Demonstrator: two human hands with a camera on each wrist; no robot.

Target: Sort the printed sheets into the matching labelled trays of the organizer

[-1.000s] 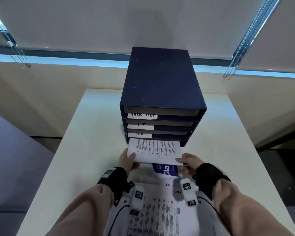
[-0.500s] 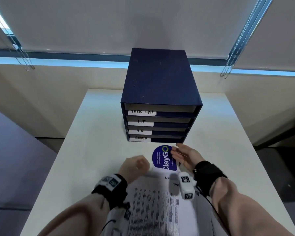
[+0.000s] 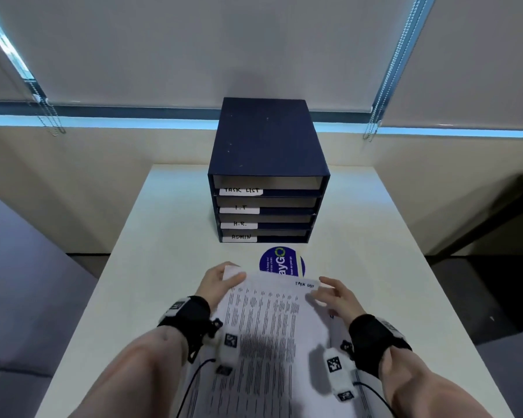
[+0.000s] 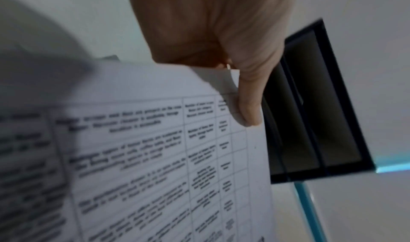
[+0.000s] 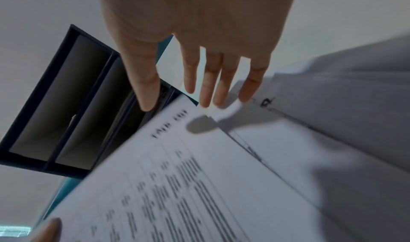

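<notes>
A dark blue organizer (image 3: 267, 152) stands at the table's far middle, its trays labelled TASK LIST (image 3: 241, 190), I.T, H.R. and ADMIN from top down. A printed sheet (image 3: 269, 315) with "TASK LIST" handwritten at its top right is lifted off the stack of sheets (image 3: 338, 399) near me. My left hand (image 3: 216, 280) pinches that sheet's far left corner, thumb on top (image 4: 248, 105). My right hand (image 3: 335, 294) hovers at the far right corner with fingers (image 5: 208, 91) spread and straight, gripping nothing; the sheet (image 5: 199, 184) lies just under them.
A round blue sticker (image 3: 280, 263) lies on the white table (image 3: 169, 236) between the organizer and the sheets. Table edges drop off left and right. Bead chains (image 3: 50, 122) hang from the blinds behind.
A sheet that both hands fed into the ADMIN tray is gone inside. Both hands came back to the stack, and the left hand has pinched and lifted the top sheet.
</notes>
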